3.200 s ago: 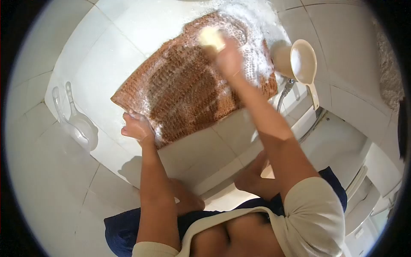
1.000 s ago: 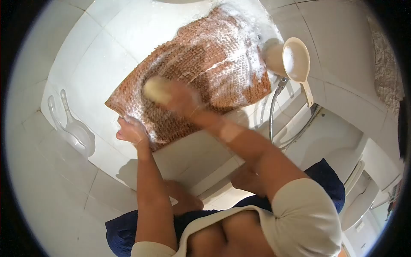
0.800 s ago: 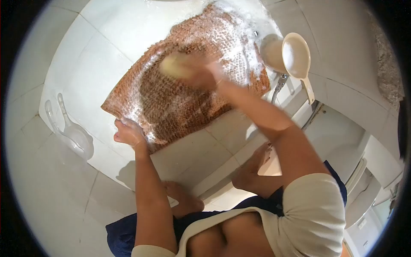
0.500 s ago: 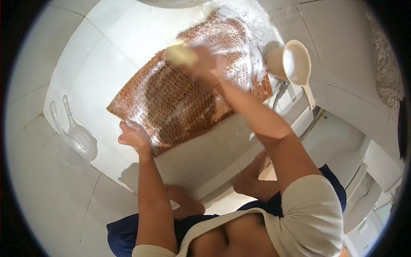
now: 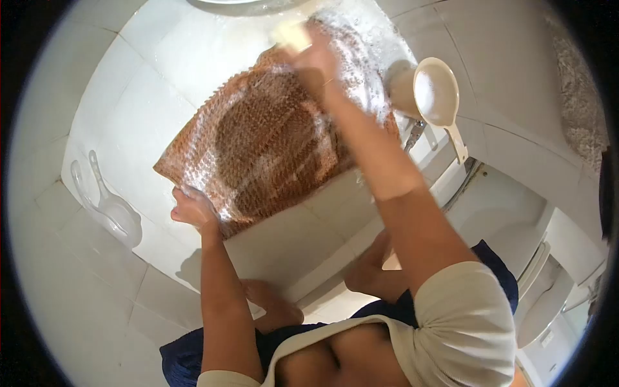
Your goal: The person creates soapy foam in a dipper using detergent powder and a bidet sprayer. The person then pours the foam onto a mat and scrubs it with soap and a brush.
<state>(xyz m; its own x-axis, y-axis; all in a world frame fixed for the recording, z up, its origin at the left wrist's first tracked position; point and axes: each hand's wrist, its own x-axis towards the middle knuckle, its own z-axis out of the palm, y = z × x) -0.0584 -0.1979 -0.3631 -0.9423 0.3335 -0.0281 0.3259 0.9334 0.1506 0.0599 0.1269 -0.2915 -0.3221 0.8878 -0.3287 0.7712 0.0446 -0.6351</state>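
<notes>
A brown textured mat (image 5: 258,129), streaked with white suds, lies spread over the tiled ledge. My left hand (image 5: 195,208) is closed on its near-left corner, with the fingers curled at the edge. At the far side of the mat, my right hand (image 5: 316,61) grips a pale yellow block (image 5: 291,37). Motion blurs the block, so I cannot tell whether it is a brush or a sponge. White foam (image 5: 361,64) covers the far-right part of the mat, and my right forearm hides part of the mat.
A cream dipper (image 5: 436,90) with suds inside stands at the right, near a metal hose fitting (image 5: 416,134). A clear-white dipper (image 5: 119,216) rests at the left by the wall. A toilet (image 5: 545,300) is at the lower right, and a pale basin rim (image 5: 242,2) shows at the top.
My right hand has moved up and away across the mat with the yellow block. The left hand keeps its hold on the corner. The whole view has shifted slightly.
</notes>
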